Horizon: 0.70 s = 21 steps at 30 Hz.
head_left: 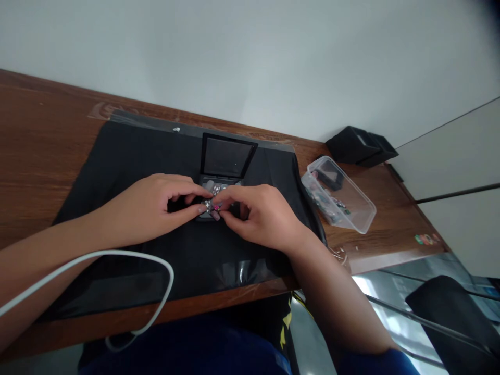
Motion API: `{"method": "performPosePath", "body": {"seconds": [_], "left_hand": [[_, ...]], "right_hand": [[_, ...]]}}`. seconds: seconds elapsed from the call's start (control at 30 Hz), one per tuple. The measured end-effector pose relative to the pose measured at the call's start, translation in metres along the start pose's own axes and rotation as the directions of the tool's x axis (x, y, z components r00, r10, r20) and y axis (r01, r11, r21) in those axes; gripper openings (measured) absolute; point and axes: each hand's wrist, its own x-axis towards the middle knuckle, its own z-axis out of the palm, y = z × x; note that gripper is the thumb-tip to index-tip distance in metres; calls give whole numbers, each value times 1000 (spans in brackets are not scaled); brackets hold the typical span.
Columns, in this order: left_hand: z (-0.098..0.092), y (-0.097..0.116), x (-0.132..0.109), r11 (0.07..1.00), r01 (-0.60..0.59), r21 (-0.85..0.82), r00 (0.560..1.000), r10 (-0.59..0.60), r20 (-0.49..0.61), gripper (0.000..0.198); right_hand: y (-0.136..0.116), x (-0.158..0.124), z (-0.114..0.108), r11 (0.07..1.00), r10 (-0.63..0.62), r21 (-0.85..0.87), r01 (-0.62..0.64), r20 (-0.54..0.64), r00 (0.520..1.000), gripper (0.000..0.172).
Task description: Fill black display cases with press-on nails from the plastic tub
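Observation:
A small black case stands on the black mat with its lid raised and its clear window facing me. Over its lower part, my left hand pinches a silvery, sparkling piece of jewelry between thumb and forefinger. My right hand meets it from the other side, thumb and fingertips closed at a small bright pink stone. Whether the stone and the silvery piece are joined, I cannot tell. More shiny bits show inside the case behind the fingertips, which hide much of the interior.
A clear plastic box with small bagged items stands on the wooden table at right. Black containers are behind it, against the wall. The black mat is taped down. A white cable loops across my left forearm.

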Motion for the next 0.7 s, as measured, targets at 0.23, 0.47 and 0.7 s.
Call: {"method": "performPosePath", "body": {"seconds": [0.23,0.47,0.7], "left_hand": [[0,0,0,1000,-13,4,1000,13,-2,39],[-1,0,-1,1000,-9,-4,1000,9,12,37],[0,-2,-1,1000,-20,-23,1000,21,24,38]], "right_hand": [[2,1,0,997,-7,71,6,13,1000,28],[5,2,1,992,-36,120,32,35,999,29],[8,5,4,990,-80,113,81,-11,997,29]]}}
